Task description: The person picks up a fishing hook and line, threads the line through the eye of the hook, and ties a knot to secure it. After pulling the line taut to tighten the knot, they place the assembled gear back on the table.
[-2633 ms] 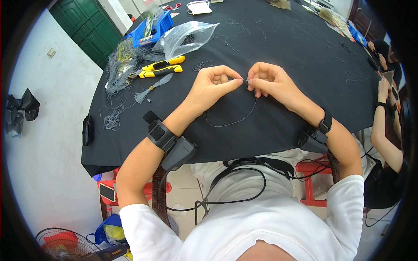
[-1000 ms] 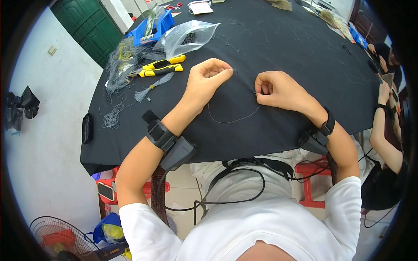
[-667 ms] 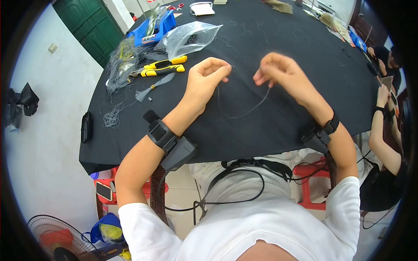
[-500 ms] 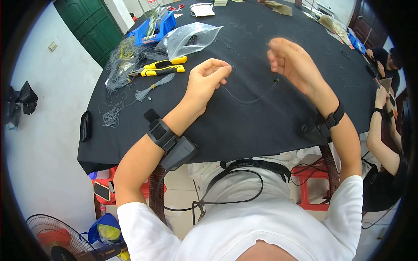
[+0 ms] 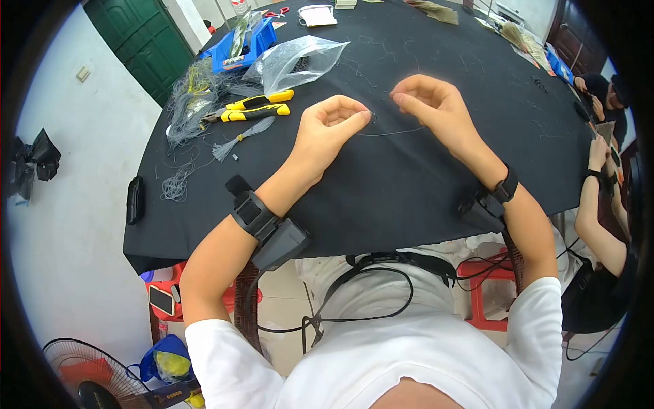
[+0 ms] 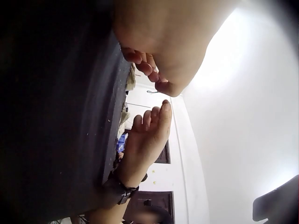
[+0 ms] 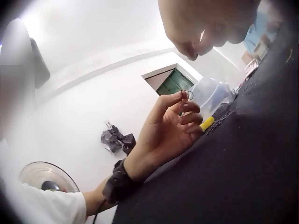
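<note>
At the far left of the black cloth-covered table (image 5: 368, 204) lies a black oblong case (image 5: 135, 200). Then come a heap of tangled grey thread (image 5: 185, 112), a grey thread bundle bound with a yellow tie (image 5: 239, 138), and yellow-and-black-handled pliers (image 5: 256, 108), with a clear plastic bag (image 5: 300, 61) behind them. The left hand (image 5: 329, 133) pinches a small dark wire loop (image 7: 190, 94) between thumb and forefinger. A thin grey line (image 5: 390, 133) spans from near that hand to below the right hand (image 5: 437, 112), whose fingers curve, thumb and forefinger narrowly spaced; whether its other fingers grip the line, I cannot tell
</note>
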The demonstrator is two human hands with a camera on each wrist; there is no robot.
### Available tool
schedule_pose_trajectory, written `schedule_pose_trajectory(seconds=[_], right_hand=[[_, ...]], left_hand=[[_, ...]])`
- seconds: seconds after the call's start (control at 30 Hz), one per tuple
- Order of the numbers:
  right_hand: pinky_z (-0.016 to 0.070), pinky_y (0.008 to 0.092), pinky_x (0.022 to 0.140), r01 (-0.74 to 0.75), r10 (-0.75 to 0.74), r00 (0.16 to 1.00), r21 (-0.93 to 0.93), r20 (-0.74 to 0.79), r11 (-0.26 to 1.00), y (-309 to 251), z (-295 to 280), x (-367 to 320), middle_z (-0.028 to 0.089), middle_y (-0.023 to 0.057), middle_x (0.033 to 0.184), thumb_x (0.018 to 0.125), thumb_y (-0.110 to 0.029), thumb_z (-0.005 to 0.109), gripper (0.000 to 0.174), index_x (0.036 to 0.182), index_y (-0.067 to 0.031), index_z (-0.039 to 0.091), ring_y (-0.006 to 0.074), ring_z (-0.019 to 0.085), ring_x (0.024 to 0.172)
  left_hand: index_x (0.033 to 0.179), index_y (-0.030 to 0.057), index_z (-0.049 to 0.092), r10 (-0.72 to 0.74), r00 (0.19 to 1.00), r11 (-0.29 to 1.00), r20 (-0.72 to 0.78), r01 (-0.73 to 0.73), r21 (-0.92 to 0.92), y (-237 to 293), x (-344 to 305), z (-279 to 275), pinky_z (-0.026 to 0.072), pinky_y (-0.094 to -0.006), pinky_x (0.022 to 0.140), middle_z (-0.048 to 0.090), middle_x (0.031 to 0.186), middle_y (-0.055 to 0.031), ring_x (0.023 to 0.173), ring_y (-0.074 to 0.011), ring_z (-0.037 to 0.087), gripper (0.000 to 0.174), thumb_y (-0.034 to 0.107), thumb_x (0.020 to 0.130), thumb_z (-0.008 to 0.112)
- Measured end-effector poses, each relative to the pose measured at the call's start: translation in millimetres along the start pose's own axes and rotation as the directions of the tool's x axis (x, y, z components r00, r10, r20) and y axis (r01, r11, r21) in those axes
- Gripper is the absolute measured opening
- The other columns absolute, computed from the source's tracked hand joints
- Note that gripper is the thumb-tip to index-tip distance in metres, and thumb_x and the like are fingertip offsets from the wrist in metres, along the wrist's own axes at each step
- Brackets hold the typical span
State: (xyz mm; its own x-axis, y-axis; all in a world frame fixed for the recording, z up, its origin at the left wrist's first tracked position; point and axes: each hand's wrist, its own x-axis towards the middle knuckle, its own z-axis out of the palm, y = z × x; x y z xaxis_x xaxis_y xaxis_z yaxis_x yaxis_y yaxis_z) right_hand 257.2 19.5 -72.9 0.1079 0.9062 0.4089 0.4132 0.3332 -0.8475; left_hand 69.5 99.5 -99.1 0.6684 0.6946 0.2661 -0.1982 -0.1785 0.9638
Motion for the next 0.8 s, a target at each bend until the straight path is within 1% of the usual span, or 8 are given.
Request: schedule_pose_trajectory(seconds=[0.1,0.2,0.23,0.4,0.5,0.53,0.7,0.8], right_hand=[[0.0438,0.0196,0.064,-0.012,0.010,0.999,0.037,0.040,0.999,7.1,5.1,-3.1,0.064,0.0036,0.080,0.084,-0.019,0.061,0.020,0.092,-0.0003,0.063,0.0068,0.056,0.070],[0.0436,0.0184,0.061,-0.106,0.098,0.989,0.067,0.113,0.992,8.5,8.2,-6.2,0.065,0.0041,0.081,0.084,-0.019,0.061,0.021,0.096,-0.0008,0.062,0.0065,0.057,0.071],[0.0438,0.0184,0.060,-0.101,0.090,0.989,0.091,0.121,0.991,10.6,8.8,-6.3,0.065,0.0046,0.083,0.085,-0.018,0.060,0.021,0.097,-0.0009,0.062,0.0066,0.057,0.071],[0.0455,0.0194,0.059,-0.034,0.017,0.992,0.141,0.125,0.989,14.0,9.0,-5.1,0.065,0.0069,0.089,0.087,-0.015,0.056,0.020,0.100,-0.0006,0.061,0.0072,0.057,0.068],[0.0434,0.0187,0.057,-0.031,0.003,0.992,0.217,0.128,0.976,16.5,10.5,-5.2,0.064,0.0068,0.092,0.088,-0.009,0.056,0.015,0.100,-0.0006,0.061,0.0079,0.060,0.077],[0.0435,0.0189,0.057,-0.031,0.003,0.992,0.225,0.126,0.974,14.9,11.6,-6.1,0.064,0.0070,0.092,0.088,-0.009,0.056,0.015,0.100,-0.0003,0.061,0.0078,0.059,0.074],[0.0441,0.0198,0.058,-0.015,-0.012,0.995,0.263,0.101,0.965,11.8,14.8,-9.0,0.065,0.0082,0.092,0.088,-0.009,0.057,0.016,0.099,0.0007,0.060,0.0071,0.052,0.060],[0.0464,0.0207,0.060,0.022,-0.041,0.996,0.243,0.073,0.970,14.8,10.8,-6.8,0.064,0.0107,0.093,0.087,-0.011,0.057,0.018,0.099,0.0022,0.060,0.0095,0.059,0.072]], left_hand=[[0.091,0.0070,0.062,-0.001,1.000,1.000,0.008,0.001,0.004,-0.3,-0.4,0.8,0.0312,-0.0161,0.057,0.058,0.076,0.0052,0.065,-0.0006,0.044,0.012,0.017,0.084,0.063],[0.091,0.0068,0.062,0.001,1.000,1.000,0.026,-0.002,0.015,0.9,-0.9,0.3,0.0310,-0.0157,0.057,0.059,0.078,0.0050,0.066,-0.0002,0.044,0.013,0.017,0.084,0.063],[0.091,0.0067,0.062,0.003,0.999,1.000,0.034,-0.004,0.020,1.5,-1.1,0.2,0.0308,-0.0156,0.057,0.059,0.078,0.0050,0.066,0.0000,0.044,0.013,0.017,0.084,0.063],[0.093,0.0043,0.062,-0.004,0.997,1.000,0.071,0.003,0.012,1.4,-1.2,-0.3,0.0386,-0.0161,0.066,0.062,0.085,0.0013,0.076,-0.0021,0.053,0.012,0.013,0.084,0.063],[0.094,0.0024,0.062,0.004,0.997,1.000,0.082,-0.005,0.003,-0.2,0.1,-1.1,0.0420,-0.0179,0.074,0.063,0.089,-0.0016,0.082,-0.0049,0.056,0.013,0.011,0.084,0.063],[0.094,0.0019,0.062,0.008,0.996,1.000,0.085,-0.008,0.000,-1.0,0.4,-1.6,0.0428,-0.0186,0.076,0.063,0.090,-0.0026,0.084,-0.0059,0.057,0.013,0.010,0.084,0.063],[0.094,0.0007,0.062,0.027,0.997,0.999,0.069,-0.028,0.015,-3.9,1.6,-3.4,0.0437,-0.0199,0.078,0.064,0.091,-0.0038,0.085,-0.0070,0.058,0.012,0.009,0.085,0.062],[0.094,0.0004,0.062,0.016,0.999,0.999,0.051,-0.017,0.029,-2.3,1.1,-3.4,0.0440,-0.0201,0.078,0.064,0.091,-0.0043,0.086,-0.0074,0.059,0.013,0.008,0.084,0.062]])
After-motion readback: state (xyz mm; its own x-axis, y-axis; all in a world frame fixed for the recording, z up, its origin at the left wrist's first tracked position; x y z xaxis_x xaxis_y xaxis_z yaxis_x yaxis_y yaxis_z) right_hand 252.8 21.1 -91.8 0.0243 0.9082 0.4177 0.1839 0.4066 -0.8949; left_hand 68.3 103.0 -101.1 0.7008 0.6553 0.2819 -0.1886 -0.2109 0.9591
